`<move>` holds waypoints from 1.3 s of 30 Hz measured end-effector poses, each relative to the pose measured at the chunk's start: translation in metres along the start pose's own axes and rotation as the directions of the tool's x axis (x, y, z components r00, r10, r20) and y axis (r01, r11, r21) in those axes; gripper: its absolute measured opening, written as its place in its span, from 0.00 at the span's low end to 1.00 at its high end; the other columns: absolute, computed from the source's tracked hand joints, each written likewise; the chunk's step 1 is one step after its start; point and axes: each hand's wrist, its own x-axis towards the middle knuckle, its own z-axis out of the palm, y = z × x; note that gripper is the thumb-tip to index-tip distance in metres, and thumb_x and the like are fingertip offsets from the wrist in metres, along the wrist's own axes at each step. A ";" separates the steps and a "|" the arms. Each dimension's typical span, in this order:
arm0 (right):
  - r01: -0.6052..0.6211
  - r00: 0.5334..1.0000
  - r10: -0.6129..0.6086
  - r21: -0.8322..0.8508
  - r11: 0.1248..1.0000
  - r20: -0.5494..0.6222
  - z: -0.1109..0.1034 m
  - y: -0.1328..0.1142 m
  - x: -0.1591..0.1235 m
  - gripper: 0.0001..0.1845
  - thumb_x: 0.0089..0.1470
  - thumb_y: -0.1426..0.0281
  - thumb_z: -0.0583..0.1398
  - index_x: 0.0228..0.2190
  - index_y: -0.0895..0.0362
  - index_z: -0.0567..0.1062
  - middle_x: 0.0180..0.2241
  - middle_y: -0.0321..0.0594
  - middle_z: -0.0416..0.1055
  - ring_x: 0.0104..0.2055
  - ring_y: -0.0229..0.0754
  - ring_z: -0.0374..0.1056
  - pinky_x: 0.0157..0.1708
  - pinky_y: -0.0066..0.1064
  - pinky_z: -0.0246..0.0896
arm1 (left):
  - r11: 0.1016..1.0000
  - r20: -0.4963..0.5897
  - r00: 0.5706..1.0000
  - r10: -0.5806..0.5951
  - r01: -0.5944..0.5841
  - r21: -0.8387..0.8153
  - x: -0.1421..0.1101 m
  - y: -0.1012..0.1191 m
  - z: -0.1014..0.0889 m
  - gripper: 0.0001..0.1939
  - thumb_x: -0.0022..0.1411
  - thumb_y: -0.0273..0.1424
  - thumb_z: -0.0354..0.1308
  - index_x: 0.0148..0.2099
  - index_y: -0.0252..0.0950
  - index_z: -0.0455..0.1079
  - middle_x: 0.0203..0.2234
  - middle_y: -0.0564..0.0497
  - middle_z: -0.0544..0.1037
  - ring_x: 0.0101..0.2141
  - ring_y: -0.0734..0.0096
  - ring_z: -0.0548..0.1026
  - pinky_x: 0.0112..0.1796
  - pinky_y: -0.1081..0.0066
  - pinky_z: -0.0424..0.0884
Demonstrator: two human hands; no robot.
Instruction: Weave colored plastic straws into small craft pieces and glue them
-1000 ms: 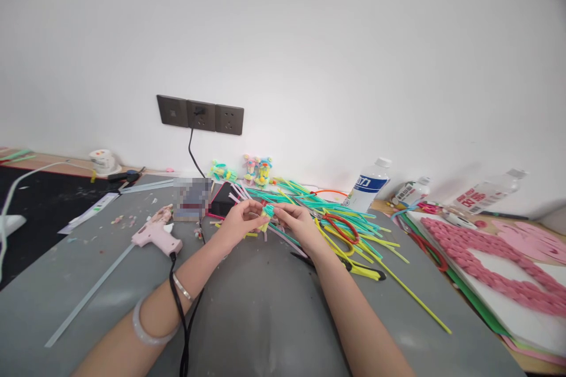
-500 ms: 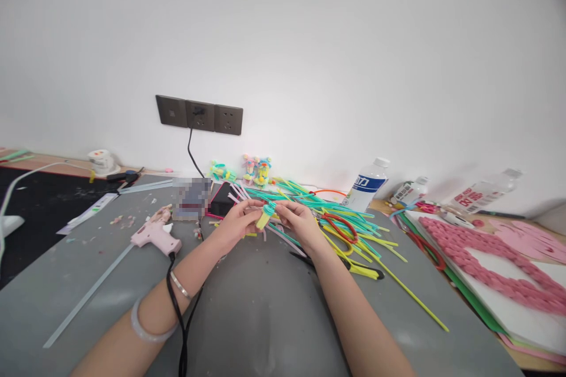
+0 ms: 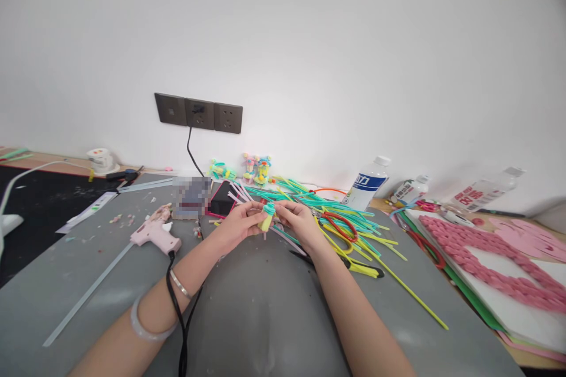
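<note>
Between my hands is a small pipe-cleaner figure (image 3: 266, 217), yellow below and teal on top, held a little above the grey mat. My left hand (image 3: 241, 225) grips its side with thumb and fingers. The fingers of my right hand (image 3: 297, 221) are closed in a pinch against its teal end; the exact contact is partly hidden. Behind and right of my hands lies a spread of teal, yellow and lilac pipe cleaners (image 3: 374, 225). Red-handled scissors (image 3: 341, 227) rest on them. Yellow-and-black handled pliers (image 3: 365, 271) lie by my right forearm.
A pink glue gun (image 3: 157, 235) with a long glue stick lies at left, its black cord passing over my left wrist. Behind stand finished little figures (image 3: 256, 171), a phone (image 3: 222, 199) and a white-capped bottle (image 3: 366, 184). A pink braided piece (image 3: 477, 259) is at right.
The figure has tipped slightly more upright and turned between my fingers, its teal end shifting a little. My hands stay in almost the same place.
</note>
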 end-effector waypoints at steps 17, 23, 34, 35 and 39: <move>0.012 0.997 -0.019 0.082 0.997 0.081 -0.002 0.001 0.000 0.15 0.45 0.59 0.68 0.32 0.55 0.76 0.26 0.34 0.70 0.23 0.33 0.57 0.25 0.27 0.55 | 0.996 0.041 0.999 0.003 -0.006 0.087 0.000 -0.001 -0.003 0.20 0.49 0.34 0.71 0.42 0.32 0.71 0.38 0.42 0.80 0.41 0.61 0.79 0.43 0.65 0.73; -0.003 0.990 -0.015 0.131 0.991 0.140 -0.001 -0.003 -0.002 0.14 0.46 0.60 0.68 0.31 0.54 0.74 0.22 0.30 0.66 0.21 0.31 0.54 0.23 0.26 0.49 | 0.994 0.031 0.999 -0.015 0.011 0.105 -0.001 0.001 -0.001 0.20 0.48 0.36 0.71 0.41 0.31 0.72 0.35 0.44 0.80 0.34 0.68 0.78 0.40 0.66 0.73; -0.006 0.985 -0.018 0.145 0.989 0.169 -0.001 -0.002 -0.002 0.12 0.49 0.61 0.67 0.30 0.55 0.74 0.22 0.31 0.68 0.22 0.32 0.56 0.24 0.26 0.50 | 0.996 -0.055 0.998 -0.041 0.045 0.082 -0.003 0.002 0.001 0.38 0.44 0.32 0.73 0.56 0.32 0.63 0.29 0.50 0.79 0.32 0.70 0.77 0.38 0.68 0.72; -0.012 0.986 -0.012 0.140 0.990 0.169 0.000 -0.003 -0.002 0.12 0.48 0.61 0.67 0.30 0.55 0.74 0.22 0.31 0.67 0.22 0.32 0.56 0.24 0.26 0.49 | 0.994 -0.060 0.998 -0.036 0.042 0.104 -0.003 0.002 0.001 0.39 0.44 0.32 0.73 0.57 0.32 0.63 0.28 0.51 0.79 0.31 0.71 0.77 0.37 0.69 0.71; -0.043 0.987 0.023 0.123 0.991 0.159 0.000 -0.004 -0.002 0.13 0.44 0.62 0.69 0.31 0.55 0.75 0.22 0.31 0.67 0.22 0.32 0.58 0.24 0.26 0.50 | 0.978 -0.053 0.999 0.006 0.005 0.209 -0.001 0.000 0.001 0.39 0.44 0.32 0.72 0.58 0.31 0.62 0.27 0.53 0.79 0.29 0.72 0.76 0.34 0.72 0.69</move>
